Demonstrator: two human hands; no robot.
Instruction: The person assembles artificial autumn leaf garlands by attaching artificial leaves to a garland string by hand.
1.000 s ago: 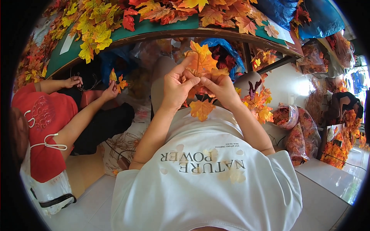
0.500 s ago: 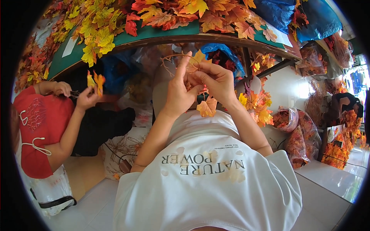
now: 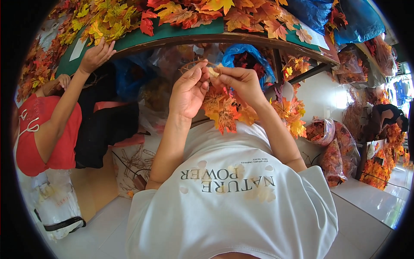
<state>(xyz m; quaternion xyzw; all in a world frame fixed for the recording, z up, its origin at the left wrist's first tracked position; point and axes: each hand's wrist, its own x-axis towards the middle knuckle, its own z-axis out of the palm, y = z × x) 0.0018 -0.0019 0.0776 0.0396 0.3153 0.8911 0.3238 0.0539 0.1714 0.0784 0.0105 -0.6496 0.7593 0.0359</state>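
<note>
We find the left hand (image 3: 189,91) pinching a thin, wiry stem (image 3: 186,67), the right hand (image 3: 246,83) gripping a crumpled pale piece (image 3: 213,72); jagged orange leaves (image 3: 227,114) hang below. Outward, we note a co-worker's hand (image 3: 97,56), previously low, now raised to yellow leaves (image 3: 110,21).

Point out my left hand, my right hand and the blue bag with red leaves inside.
Left hand (image 3: 188,91): head view, on the palm.
Right hand (image 3: 245,85): head view, on its back.
Blue bag (image 3: 229,56): head view, on its left wall.
</note>
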